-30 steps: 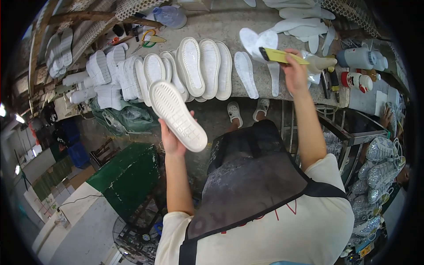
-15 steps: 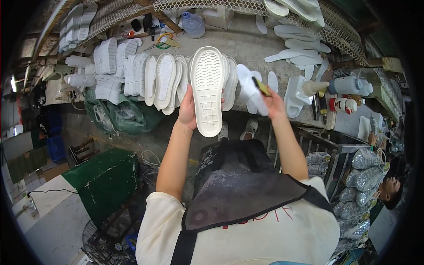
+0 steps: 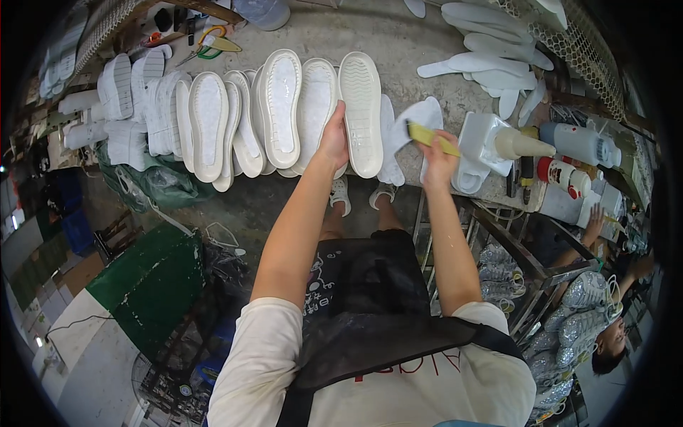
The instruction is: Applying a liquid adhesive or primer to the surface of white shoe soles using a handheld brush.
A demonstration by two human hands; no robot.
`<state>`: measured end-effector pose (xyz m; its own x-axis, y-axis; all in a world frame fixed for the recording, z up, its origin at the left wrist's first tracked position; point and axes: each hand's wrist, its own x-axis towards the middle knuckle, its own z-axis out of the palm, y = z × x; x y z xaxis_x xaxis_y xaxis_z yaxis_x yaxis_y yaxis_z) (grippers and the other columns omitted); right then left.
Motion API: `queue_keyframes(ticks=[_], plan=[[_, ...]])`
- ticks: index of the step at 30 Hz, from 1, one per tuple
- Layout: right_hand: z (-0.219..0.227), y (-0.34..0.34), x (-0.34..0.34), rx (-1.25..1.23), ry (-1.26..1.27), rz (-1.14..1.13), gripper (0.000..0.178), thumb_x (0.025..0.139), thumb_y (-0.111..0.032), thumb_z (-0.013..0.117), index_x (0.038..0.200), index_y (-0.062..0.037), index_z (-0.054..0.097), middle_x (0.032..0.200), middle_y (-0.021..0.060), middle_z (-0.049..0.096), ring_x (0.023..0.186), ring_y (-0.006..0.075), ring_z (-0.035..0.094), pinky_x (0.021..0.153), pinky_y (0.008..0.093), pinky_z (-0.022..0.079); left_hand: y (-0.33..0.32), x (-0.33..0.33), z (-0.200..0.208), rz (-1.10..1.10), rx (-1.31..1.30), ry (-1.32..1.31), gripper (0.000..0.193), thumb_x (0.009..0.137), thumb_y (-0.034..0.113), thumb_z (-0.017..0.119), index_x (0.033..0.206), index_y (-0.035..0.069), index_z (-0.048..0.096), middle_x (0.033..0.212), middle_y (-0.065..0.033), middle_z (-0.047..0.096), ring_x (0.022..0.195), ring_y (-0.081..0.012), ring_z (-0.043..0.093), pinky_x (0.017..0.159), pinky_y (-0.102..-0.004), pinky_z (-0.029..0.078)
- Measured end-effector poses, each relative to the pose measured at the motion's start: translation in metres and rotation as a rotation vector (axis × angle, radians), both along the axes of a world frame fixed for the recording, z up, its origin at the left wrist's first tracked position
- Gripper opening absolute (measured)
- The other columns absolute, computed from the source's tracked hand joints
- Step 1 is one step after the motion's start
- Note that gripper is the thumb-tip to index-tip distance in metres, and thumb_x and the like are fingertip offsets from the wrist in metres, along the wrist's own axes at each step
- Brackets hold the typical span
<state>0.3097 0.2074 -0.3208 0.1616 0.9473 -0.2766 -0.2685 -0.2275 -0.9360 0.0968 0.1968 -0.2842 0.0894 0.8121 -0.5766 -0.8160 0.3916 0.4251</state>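
Note:
My left hand [image 3: 333,142] is closed on the left edge of a white shoe sole [image 3: 361,117], which has its hollow, rimmed side up at the right end of a row. Just left of it lies a sole with a white lining [image 3: 316,96], then another lined sole [image 3: 282,107]. My right hand [image 3: 440,160] grips a brush with a yellow handle [image 3: 435,139], its dark end pointing left. White insoles [image 3: 421,112] lie behind and beside the brush; whether my fingers touch them I cannot tell.
Right of my hand stands a white container with a cone-shaped nozzle [image 3: 523,144]. Bottles [image 3: 569,139] and pliers-like tools [image 3: 526,171] are beyond. Insole pieces [image 3: 491,71] pile at the back right; scissors [image 3: 210,43] lie at the back left. Another person's hand [image 3: 594,224] shows far right.
The sole held tread-side up in my left hand is no longer seen that way; my left hand now grips a hollow-side-up sole further right. The view has shifted, and the brush stays in my right hand.

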Motion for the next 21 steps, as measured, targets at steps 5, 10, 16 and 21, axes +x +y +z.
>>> queue_keyframes(ticks=[5,10,16,21], plan=[[0.152,-0.001,0.039,0.073,0.046,0.240,0.019,0.090,-0.009,0.055,0.107,-0.0011,0.050,0.099,0.0084,0.056,0.090,0.0181,0.059,0.080,0.0338,0.050,-0.013,-0.025,0.021,0.040,0.084,-0.023,0.059,0.099,0.047,0.026,0.134,0.002,0.043,0.126,-0.0136,0.055,0.114,-0.0274,0.055,0.097,-0.0407,0.044],[0.224,-0.050,0.002,-0.168,0.490,1.206,0.021,0.083,-0.016,0.066,0.095,-0.0011,0.059,0.095,0.0083,0.061,0.087,0.0154,0.058,0.078,0.0288,0.045,-0.035,-0.048,0.107,0.048,0.300,0.085,0.068,0.097,0.052,0.018,0.138,0.002,0.036,0.129,-0.0171,0.052,0.116,-0.0370,0.053,0.098,-0.0469,0.043],[0.233,-0.013,-0.102,0.170,0.260,0.858,0.016,0.091,-0.013,0.055,0.103,-0.0018,0.053,0.093,0.0091,0.060,0.071,0.0139,0.059,0.060,0.0268,0.052,-0.101,-0.051,0.180,0.105,0.365,0.108,0.080,0.092,0.065,0.014,0.140,0.004,0.033,0.130,-0.0143,0.051,0.114,-0.0261,0.055,0.096,-0.0403,0.046],[0.234,-0.022,-0.139,0.233,0.227,0.856,0.017,0.092,-0.013,0.054,0.105,-0.0026,0.053,0.091,0.0073,0.059,0.073,0.0129,0.058,0.060,0.0250,0.051,-0.149,-0.066,0.187,0.109,0.334,0.103,0.070,0.095,0.056,0.029,0.139,0.003,0.031,0.127,-0.0164,0.052,0.106,-0.0263,0.059,0.088,-0.0388,0.050]])
